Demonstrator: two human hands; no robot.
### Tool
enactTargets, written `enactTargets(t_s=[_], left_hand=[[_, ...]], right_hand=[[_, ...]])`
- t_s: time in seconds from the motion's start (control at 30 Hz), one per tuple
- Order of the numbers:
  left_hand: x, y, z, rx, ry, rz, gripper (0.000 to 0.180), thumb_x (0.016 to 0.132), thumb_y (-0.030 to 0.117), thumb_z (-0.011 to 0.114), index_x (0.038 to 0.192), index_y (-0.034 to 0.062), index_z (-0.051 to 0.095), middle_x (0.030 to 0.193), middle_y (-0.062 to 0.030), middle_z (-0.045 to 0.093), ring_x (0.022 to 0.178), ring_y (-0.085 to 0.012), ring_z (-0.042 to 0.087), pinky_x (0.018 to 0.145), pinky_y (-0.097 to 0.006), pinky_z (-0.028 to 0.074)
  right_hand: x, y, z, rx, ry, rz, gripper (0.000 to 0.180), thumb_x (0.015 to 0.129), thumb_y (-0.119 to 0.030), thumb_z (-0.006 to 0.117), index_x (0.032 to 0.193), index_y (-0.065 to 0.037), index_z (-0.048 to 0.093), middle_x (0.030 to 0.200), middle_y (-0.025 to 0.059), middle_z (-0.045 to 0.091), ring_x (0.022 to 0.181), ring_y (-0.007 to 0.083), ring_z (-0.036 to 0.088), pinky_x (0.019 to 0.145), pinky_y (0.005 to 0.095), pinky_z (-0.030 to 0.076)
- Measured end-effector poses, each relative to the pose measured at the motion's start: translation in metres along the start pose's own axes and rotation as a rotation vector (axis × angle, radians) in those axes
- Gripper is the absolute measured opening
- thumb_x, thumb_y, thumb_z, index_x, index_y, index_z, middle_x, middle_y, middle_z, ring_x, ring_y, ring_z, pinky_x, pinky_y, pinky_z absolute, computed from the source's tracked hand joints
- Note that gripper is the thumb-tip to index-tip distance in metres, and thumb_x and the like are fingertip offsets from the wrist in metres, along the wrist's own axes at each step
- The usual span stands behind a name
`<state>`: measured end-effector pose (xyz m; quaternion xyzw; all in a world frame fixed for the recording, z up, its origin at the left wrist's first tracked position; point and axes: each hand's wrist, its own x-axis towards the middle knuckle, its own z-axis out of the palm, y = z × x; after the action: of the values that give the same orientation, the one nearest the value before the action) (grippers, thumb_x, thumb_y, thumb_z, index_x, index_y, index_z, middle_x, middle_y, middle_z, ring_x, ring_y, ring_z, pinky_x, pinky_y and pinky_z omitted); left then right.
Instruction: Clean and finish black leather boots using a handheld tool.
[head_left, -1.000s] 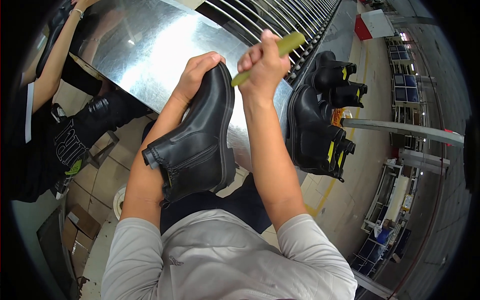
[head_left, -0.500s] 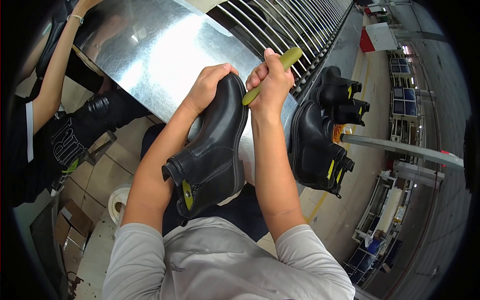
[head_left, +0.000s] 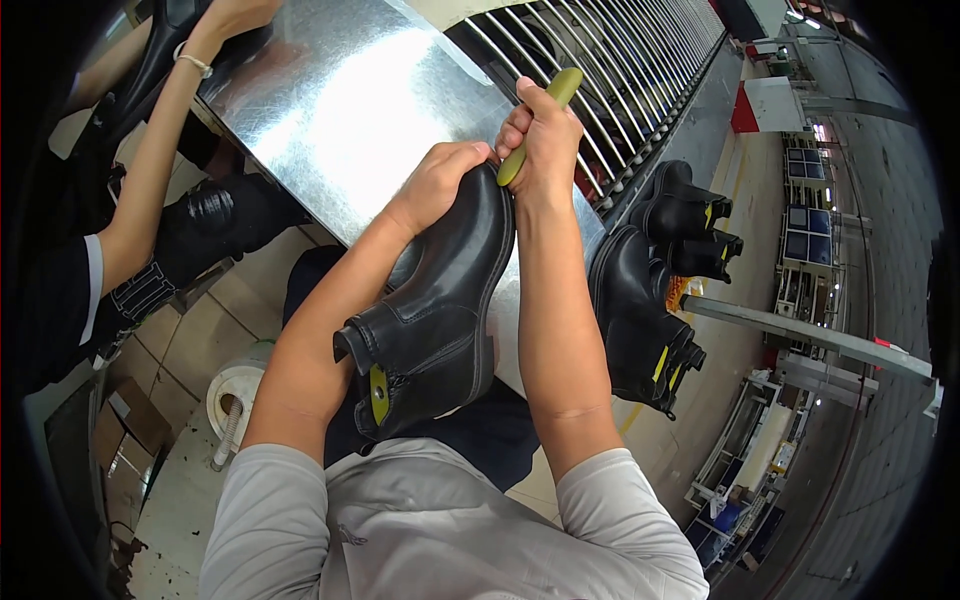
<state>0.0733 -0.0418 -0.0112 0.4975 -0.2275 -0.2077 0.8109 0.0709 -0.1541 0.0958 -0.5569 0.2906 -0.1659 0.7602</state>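
A black leather ankle boot [head_left: 440, 285] lies across in front of me, toe away, its opening and a yellow-green inner patch toward my body. My left hand [head_left: 438, 187] is closed over its toe from the left side. In my right hand [head_left: 545, 140] is an olive-green oblong bar with rounded ends [head_left: 566, 88], gripped in a fist with the thumb along it. The bar's lower end meets the boot's sole edge close to the toe; whether it presses there is hard to see.
A shiny metal table [head_left: 350, 110] lies beyond the boot, leading to a roller conveyor [head_left: 600, 90]. Several black boots [head_left: 640, 310] stand at the right. A co-worker's arm [head_left: 165, 170] reaches in at the left, by a black item. A white round container with a hose [head_left: 235, 395] sits lower left.
The olive-green bar has slid along the sole edge toward the toe and turned steeper. My left hand still holds the toe. The co-worker's arm has come further into view.
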Motion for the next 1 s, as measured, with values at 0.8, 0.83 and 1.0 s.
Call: enactTargets(t_s=[0.8, 0.83, 1.0], left_hand=[[-0.006, 0.011, -0.005, -0.01, -0.025, -0.162, 0.046, 0.11, 0.032, 0.044, 0.098, -0.0026, 0.072, 0.088, -0.0032, 0.069, 0.084, -0.0103, 0.061, 0.084, -0.025, 0.048], [-0.006, 0.014, 0.001, -0.001, -0.016, -0.168, 0.048, 0.11, 0.034, 0.043, 0.097, -0.0027, 0.072, 0.084, -0.0052, 0.068, 0.079, -0.0115, 0.062, 0.081, -0.026, 0.049], [-0.003, 0.015, 0.006, 0.014, 0.019, -0.147, 0.047, 0.108, 0.036, 0.046, 0.097, -0.0021, 0.072, 0.084, -0.0053, 0.069, 0.078, -0.0132, 0.063, 0.079, -0.028, 0.051]], right_hand=[[-0.021, 0.003, -0.017, 0.317, 0.006, -0.315, 0.024, 0.097, -0.027, 0.073, 0.097, -0.009, 0.057, 0.058, -0.0008, 0.044, 0.043, 0.0118, 0.044, 0.041, 0.0284, 0.037], [-0.033, 0.003, -0.036, 0.279, 0.031, -0.354, 0.024, 0.097, -0.027, 0.074, 0.098, -0.009, 0.058, 0.058, -0.0015, 0.043, 0.043, 0.0111, 0.043, 0.04, 0.0281, 0.037], [-0.109, 0.034, -0.135, -0.102, 0.13, -0.216, 0.025, 0.098, -0.027, 0.073, 0.101, -0.006, 0.061, 0.059, -0.0037, 0.05, 0.043, 0.0059, 0.043, 0.04, 0.0239, 0.032]])
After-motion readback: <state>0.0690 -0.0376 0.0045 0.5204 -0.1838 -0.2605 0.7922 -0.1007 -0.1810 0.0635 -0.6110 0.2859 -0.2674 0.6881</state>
